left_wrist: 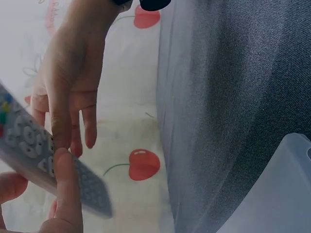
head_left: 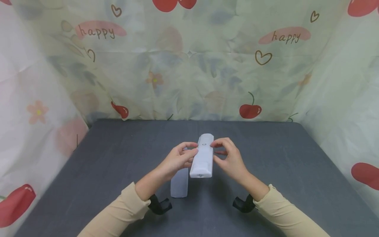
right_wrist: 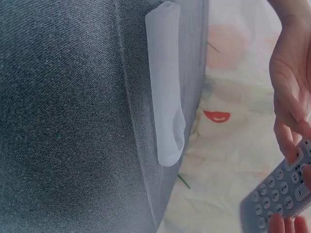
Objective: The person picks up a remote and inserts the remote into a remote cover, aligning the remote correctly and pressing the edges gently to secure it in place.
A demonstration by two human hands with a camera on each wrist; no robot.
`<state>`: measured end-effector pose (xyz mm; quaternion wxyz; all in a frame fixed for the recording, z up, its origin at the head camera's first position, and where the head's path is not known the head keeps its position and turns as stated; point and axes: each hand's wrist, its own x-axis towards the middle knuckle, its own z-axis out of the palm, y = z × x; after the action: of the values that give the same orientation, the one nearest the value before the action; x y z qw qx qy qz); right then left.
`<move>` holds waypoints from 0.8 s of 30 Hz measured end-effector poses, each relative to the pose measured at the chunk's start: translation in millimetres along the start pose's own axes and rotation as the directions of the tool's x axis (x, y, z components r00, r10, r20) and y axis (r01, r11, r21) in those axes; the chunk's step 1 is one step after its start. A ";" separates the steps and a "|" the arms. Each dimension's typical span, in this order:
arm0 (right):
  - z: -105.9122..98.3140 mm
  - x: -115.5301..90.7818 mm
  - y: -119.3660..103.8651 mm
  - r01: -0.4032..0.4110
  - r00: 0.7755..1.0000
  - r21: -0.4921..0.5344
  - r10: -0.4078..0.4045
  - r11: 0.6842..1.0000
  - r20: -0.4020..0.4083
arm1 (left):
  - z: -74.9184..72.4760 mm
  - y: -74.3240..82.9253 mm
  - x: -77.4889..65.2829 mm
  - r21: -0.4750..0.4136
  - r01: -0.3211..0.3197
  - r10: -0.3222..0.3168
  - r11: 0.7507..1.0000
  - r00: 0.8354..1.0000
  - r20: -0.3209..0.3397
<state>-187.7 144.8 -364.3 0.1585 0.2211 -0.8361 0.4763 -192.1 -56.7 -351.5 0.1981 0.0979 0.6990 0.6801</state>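
Note:
Both hands hold a white remote control [head_left: 202,157] above the table, its plain back facing up in the head view. My left hand [head_left: 177,159] grips it along the left edge, thumb against the side. At the right edge, my right hand [head_left: 232,160] holds it between thumb and fingers. In the left wrist view the button side of the remote [left_wrist: 34,145] shows, with rows of pale keys and a few coloured ones. A translucent whitish sleeve [head_left: 179,185] lies on the table below the left hand; the right wrist view shows the sleeve [right_wrist: 165,77] lengthwise.
The dark grey cloth-covered table [head_left: 118,148] extends around the hands. A printed curtain [head_left: 189,65] with cherries, hearts and words hangs behind it and on both sides. Black straps [head_left: 160,205] sit at the wrists.

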 end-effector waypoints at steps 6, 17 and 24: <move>0.8 0.9 2.5 -0.100 0.994 0.026 0.099 0.995 0.050 | 0.1 0.2 -1.9 0.032 -0.016 0.017 0.999 1.000 -0.012; -1.3 4.2 1.5 -0.187 0.973 0.131 0.166 0.973 0.158 | 1.4 -0.8 -1.1 0.021 -0.036 0.037 0.999 0.998 -0.042; -6.7 6.6 -1.2 -0.251 0.954 0.205 0.206 0.946 0.218 | 0.7 -1.4 0.3 0.043 -0.040 0.044 0.998 0.996 -0.073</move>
<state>-192.4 148.7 -357.0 -0.0067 0.1844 -0.8065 0.5617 -191.8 -56.0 -352.9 0.1556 0.0913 0.7176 0.6727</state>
